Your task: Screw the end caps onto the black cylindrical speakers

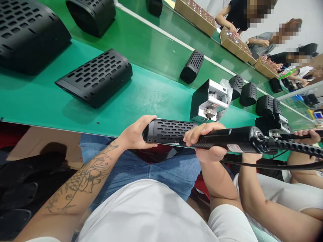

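L hand (pixel 135 134) gripped the end of the perforated black cover (pixel 169 131), held just off the near edge of the green table (pixel 151 90). R hand (pixel 205 141) was clenched on the electric screwdriver (pixel 232 138), laid alongside the cover. Looked like the fastening step; next probably needs the tip lined up w/ a screw hole. Screw feeder box (pixel 208 100) sat just behind the cover.

large black grille (pixel 25 30): cut by left edge | screwdriver (pixel 227 139) tip: hidden behind right hand (pixel 207 143)

green belt (pixel 141 50), black grilles (pixel 97 77), screw feeder (pixel 208 101)
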{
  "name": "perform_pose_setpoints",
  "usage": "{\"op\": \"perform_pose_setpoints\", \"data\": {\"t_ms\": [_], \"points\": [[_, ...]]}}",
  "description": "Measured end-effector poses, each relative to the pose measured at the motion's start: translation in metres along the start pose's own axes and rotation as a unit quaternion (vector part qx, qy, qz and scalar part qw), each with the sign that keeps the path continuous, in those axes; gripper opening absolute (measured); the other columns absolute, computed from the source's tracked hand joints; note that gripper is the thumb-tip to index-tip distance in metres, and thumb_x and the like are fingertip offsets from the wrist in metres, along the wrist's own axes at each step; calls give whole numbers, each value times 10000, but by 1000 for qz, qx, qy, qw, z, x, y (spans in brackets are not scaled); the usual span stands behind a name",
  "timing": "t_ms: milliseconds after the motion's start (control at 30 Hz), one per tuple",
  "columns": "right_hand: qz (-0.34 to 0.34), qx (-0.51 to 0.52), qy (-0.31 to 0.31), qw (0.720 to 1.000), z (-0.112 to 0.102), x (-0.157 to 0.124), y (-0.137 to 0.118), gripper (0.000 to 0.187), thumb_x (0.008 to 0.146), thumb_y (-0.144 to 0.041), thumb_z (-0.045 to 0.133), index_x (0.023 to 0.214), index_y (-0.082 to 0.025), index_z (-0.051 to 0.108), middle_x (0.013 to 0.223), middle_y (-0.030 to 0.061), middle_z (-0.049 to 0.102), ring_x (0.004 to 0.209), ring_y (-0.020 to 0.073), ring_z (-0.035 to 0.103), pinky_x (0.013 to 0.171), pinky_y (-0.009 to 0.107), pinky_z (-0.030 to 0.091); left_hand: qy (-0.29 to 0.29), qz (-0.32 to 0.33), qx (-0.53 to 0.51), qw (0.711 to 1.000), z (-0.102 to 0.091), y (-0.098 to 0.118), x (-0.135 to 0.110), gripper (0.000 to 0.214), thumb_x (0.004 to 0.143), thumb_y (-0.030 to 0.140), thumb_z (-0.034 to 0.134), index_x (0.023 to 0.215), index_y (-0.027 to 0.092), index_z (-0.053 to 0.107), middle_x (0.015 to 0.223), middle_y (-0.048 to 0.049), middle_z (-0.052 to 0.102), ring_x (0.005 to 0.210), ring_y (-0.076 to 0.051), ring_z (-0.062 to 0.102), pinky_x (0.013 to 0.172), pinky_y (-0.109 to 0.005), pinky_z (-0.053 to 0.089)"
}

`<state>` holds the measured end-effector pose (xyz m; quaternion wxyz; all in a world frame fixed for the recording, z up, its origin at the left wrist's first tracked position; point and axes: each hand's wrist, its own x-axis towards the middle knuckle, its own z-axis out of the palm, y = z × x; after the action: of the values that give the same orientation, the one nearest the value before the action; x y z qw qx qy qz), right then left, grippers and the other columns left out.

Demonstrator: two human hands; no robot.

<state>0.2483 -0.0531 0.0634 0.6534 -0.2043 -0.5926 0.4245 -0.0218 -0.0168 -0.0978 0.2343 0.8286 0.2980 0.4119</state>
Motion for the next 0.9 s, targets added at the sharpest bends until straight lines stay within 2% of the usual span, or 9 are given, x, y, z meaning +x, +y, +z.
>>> {"op": "perform_pose_setpoints", "data": {"t_ms": [100, 267, 467, 600, 667, 733, 800, 867, 900], "points": [[15, -2, -9, 1000, 1, -2, 0, 483, 916, -717, 947, 966, -253, 822, 616, -38, 710, 437, 157, 660, 499, 298, 636, 2, 7, 1, 1000, 1, 0, 1, 1202, 844, 516, 1059, 1814, 223, 413, 1660, -224, 661, 1531, -439, 714, 1311, -564, 632], [29, 10, -43, 999, -3, -9, 8, 489, 906, -727, 948, 1026, -277, 798, 642, -53, 707, 443, 136, 633, 505, 278, 614, 8, 12, -1, 1000, 1, -1, 1, 1204, 836, 547, 1062, 1809, 230, 428, 1653, -215, 672, 1533, -450, 712, 1328, -590, 617], [55, 25, -54, 997, -7, -14, 14, 466, 883, -681, 975, 1054, -283, 804, 664, -41, 715, 481, 142, 644, 536, 284, 613, 0, 9, 9, 1000, 1, -1, 0, 1213, 847, 562, 1051, 1818, 224, 406, 1641, -223, 672, 1508, -445, 724, 1295, -582, 640], [49, 32, -65, 996, -6, -18, 16, 477, 865, -669, 994, 1080, -278, 823, 677, -36, 737, 476, 144, 653, 544, 286, 625, -3, -5, 9, 1000, 0, 0, 0, 1217, 810, 522, 1075, 1801, 237, 430, 1646, -218, 671, 1510, -454, 723, 1290, -588, 645], [36, 20, -59, 997, -8, -16, 12, 524, 882, -739, 955, 1105, -281, 829, 669, -35, 735, 459, 149, 646, 531, 297, 623, -4, -4, 16, 1000, -1, -1, -1, 1198, 821, 514, 1067, 1796, 241, 428, 1635, -217, 678, 1499, -454, 731, 1277, -598, 653], [13, -15, -25, 999, -17, -5, 2, 585, 925, -850, 842, 1079, -286, 818, 620, -47, 695, 415, 154, 607, 492, 312, 601, -6, -4, 21, 1000, -1, -1, -1, 1176, 839, 510, 1053, 1794, 241, 421, 1626, -218, 684, 1492, -452, 737, 1263, -602, 664], [-22, -82, 49, 995, -37, 15, -7, 635, 943, -925, 744, 1041, -299, 783, 572, -71, 633, 377, 160, 562, 445, 317, 555, -10, -7, 26, 1000, -1, 0, -1, 1166, 838, 504, 1049, 1788, 242, 427, 1633, -218, 687, 1502, -458, 734, 1265, -605, 667], [-62, -176, 152, 971, -68, 41, -9, 642, 931, -944, 727, 1048, -313, 742, 570, -93, 595, 376, 166, 553, 431, 319, 522, -15, -12, 29, 999, -1, 0, -1, 1168, 822, 493, 1055, 1782, 243, 440, 1651, -216, 684, 1521, -466, 728, 1281, -609, 661], [-86, -227, 216, 946, -85, 54, -7, 642, 942, -946, 707, 1058, -314, 720, 572, -103, 571, 380, 166, 551, 440, 319, 512, -16, -13, 29, 999, -2, 0, -1, 1165, 816, 488, 1056, 1779, 241, 447, 1658, -216, 684, 1526, -468, 727, 1289, -609, 658]]}}
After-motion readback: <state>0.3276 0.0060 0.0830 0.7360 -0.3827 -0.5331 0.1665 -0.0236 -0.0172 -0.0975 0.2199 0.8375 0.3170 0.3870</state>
